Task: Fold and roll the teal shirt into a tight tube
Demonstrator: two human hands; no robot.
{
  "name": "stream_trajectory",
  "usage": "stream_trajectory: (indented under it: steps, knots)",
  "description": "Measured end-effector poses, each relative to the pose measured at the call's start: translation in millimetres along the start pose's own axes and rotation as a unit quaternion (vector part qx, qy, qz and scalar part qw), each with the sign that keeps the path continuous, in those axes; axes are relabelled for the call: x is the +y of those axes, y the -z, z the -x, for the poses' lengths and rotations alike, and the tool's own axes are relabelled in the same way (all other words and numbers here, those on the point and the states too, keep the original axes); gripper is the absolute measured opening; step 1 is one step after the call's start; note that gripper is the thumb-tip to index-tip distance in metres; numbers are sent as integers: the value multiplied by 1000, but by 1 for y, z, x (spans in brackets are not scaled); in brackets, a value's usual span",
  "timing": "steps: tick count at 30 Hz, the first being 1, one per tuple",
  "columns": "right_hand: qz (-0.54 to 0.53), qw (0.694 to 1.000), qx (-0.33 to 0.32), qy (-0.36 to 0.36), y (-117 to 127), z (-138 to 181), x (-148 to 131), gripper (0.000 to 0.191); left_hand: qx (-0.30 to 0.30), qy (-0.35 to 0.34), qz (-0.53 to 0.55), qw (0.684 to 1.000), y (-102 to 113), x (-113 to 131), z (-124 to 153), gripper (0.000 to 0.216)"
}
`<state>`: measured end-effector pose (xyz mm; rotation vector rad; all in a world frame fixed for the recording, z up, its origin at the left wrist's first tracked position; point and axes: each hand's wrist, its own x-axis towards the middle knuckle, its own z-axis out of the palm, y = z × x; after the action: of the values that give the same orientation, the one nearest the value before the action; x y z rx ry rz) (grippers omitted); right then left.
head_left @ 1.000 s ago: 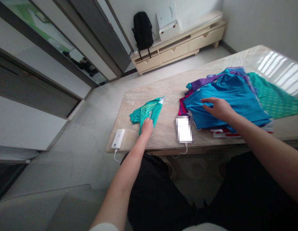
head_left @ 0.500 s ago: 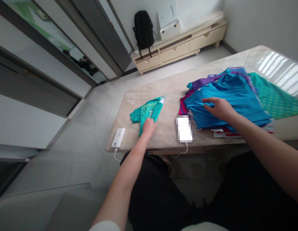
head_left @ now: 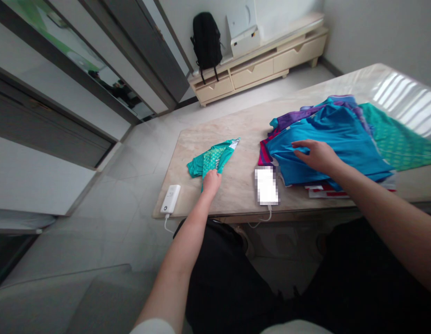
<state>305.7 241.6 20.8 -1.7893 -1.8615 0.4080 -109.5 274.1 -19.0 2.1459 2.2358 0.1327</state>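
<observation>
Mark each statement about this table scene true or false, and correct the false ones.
1. The left hand touches the teal cloth. True.
2. The right hand holds the power bank. False: it lies flat on the blue cloth; the power bank sits untouched near the edge of the table.
3. The backpack lies on the table. False: it stands against the cabinet by the wall.
4. The teal cloth lies apart from the blue cloth. True.
5. A cable runs from the power bank. True.
</observation>
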Motion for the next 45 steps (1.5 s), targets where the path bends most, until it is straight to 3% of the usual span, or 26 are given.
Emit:
stream_trajectory:
  steps: [13,21,28,45]
  knots:
    - [0,1000,-4,-2,0,0,-1,40,-19,80,102,991,-2,-40,-19,27]
    - [6,1000,-3,-1,2,0,-1,42,45,105,107,988,-8,-42,-18,25]
    - [3,1000,0,1,1,-1,3,42,99,83,86,988,-10,-37,-12,23]
    - [1,1000,-1,1,2,0,1,42,110,29,18,993,-23,-33,-7,30]
